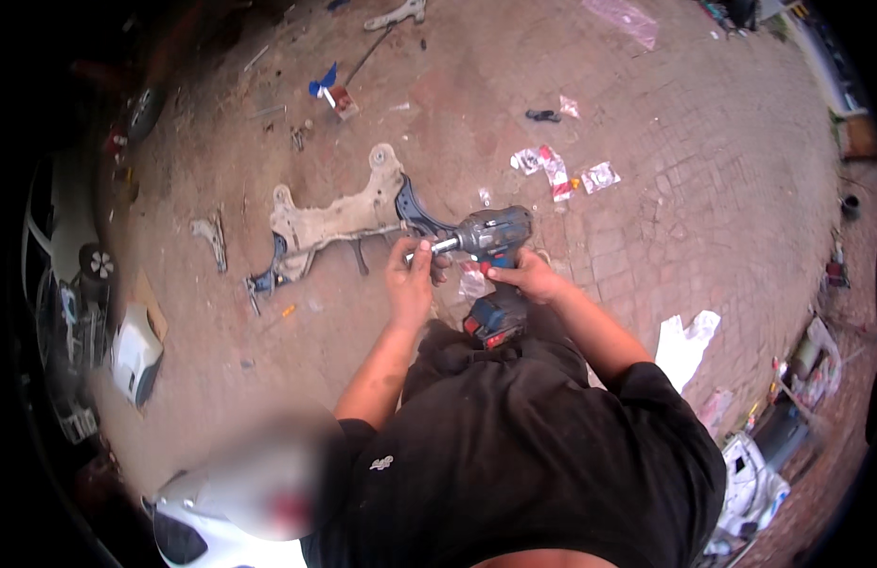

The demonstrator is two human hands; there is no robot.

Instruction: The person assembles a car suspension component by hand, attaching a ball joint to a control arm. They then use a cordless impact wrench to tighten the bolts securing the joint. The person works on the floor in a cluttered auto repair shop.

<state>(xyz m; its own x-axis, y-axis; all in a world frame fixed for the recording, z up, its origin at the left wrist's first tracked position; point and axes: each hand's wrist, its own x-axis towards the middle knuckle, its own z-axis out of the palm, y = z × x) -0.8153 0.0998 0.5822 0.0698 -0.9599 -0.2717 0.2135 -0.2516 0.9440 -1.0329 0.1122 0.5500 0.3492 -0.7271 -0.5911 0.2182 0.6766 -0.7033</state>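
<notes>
My right hand grips the handle of a dark blue cordless impact wrench with a red and black battery at its base. The tool points left. My left hand is closed around the metal socket at the tool's nose. Just beyond the tool, on the brick paving, lies a pale metal car subframe with dark blue control arms at its ends.
Scraps of paper and wrappers litter the paving behind the tool. A white plastic bag lies to my right. A white container and clutter stand at the left. Tools and bottles crowd the lower right edge. A long wrench lies far back.
</notes>
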